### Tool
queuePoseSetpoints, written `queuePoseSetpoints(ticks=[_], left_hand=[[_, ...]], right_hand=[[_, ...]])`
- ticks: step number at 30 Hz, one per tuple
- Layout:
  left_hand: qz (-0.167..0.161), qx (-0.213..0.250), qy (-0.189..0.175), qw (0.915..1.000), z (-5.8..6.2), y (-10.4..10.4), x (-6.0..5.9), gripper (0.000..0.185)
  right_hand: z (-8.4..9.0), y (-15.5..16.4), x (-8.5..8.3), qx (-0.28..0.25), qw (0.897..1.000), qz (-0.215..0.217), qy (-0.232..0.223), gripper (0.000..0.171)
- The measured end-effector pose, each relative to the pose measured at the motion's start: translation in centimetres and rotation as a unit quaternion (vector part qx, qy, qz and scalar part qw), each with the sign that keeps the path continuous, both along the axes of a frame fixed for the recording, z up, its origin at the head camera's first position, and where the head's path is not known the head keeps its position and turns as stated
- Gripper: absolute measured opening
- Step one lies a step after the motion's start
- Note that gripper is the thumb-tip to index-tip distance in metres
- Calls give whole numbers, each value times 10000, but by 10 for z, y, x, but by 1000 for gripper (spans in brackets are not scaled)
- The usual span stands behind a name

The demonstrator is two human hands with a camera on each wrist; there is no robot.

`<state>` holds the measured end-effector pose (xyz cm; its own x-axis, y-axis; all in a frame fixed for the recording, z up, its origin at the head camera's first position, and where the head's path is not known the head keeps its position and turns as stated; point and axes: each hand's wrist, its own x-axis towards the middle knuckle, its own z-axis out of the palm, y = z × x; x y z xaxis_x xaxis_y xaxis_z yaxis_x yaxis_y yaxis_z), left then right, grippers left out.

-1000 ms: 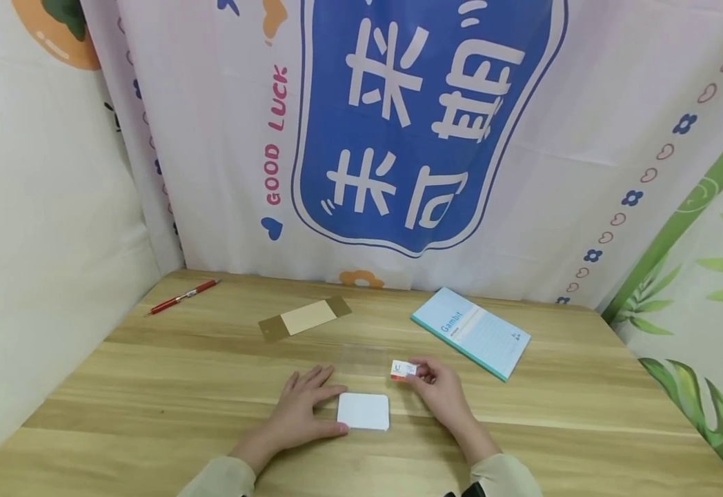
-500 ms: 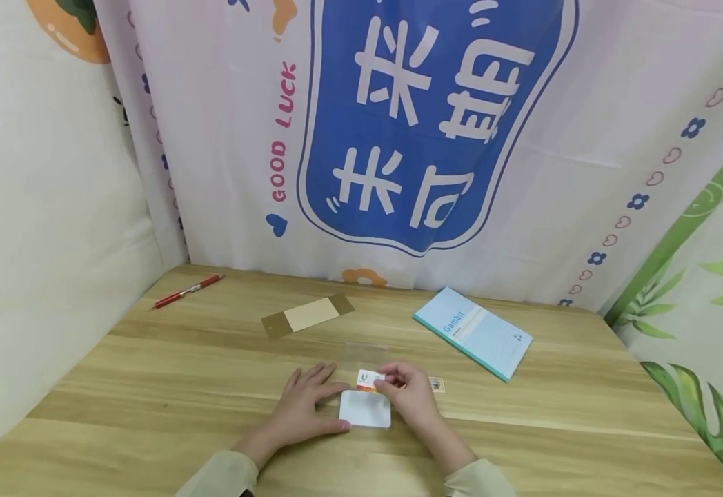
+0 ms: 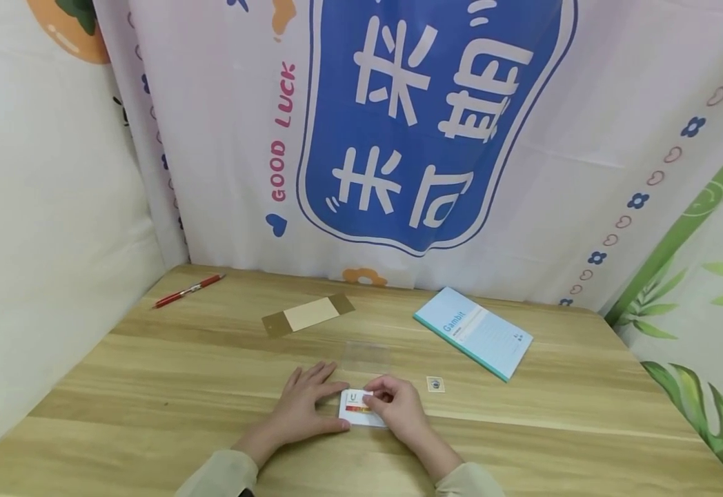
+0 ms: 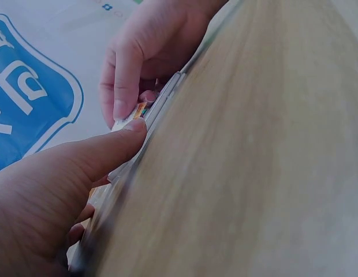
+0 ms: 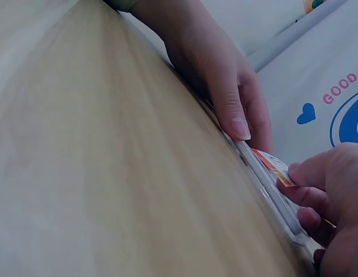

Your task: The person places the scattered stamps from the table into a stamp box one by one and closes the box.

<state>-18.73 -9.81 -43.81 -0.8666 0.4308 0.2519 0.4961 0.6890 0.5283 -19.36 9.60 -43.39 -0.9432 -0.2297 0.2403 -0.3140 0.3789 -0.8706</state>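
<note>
A small flat white box (image 3: 363,420) with rounded corners lies on the wooden table. At its left side is my left hand (image 3: 304,404), thumb and index finger touching the near and far corners, the other fingers spread on the wood. My right hand (image 3: 406,412) pinches a small white card (image 3: 354,398) with an orange-red band between thumb and fingers. The card overlaps the top of the box; in the right wrist view the card (image 5: 273,165) tilts over the box (image 5: 278,202). My right fingers cover the card's right part.
A clear plastic sheet (image 3: 366,356) lies just beyond the box, and a small square stamp-like piece (image 3: 435,384) to the right. Farther back are a brown and cream strip (image 3: 309,315), a red pen (image 3: 187,291) and a blue notebook (image 3: 473,333). A printed curtain (image 3: 225,138) hangs behind.
My right hand has carried the card leftward and toward me, from beside the clear sheet to over the white box. The stamp-like piece has come into sight. My left hand stays at the box.
</note>
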Motion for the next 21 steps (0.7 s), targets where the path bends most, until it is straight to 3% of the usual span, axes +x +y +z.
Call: queuePoseSetpoints(ticks=[12, 21], left_hand=[[7, 86, 15, 10000, 0, 0, -1, 62], [-7, 56, -52, 10000, 1, -2, -1, 61]], right_hand=[[-1, 0, 0, 789, 9946, 253, 631, 10], [-3, -2, -1, 994, 9913, 174, 846, 10]])
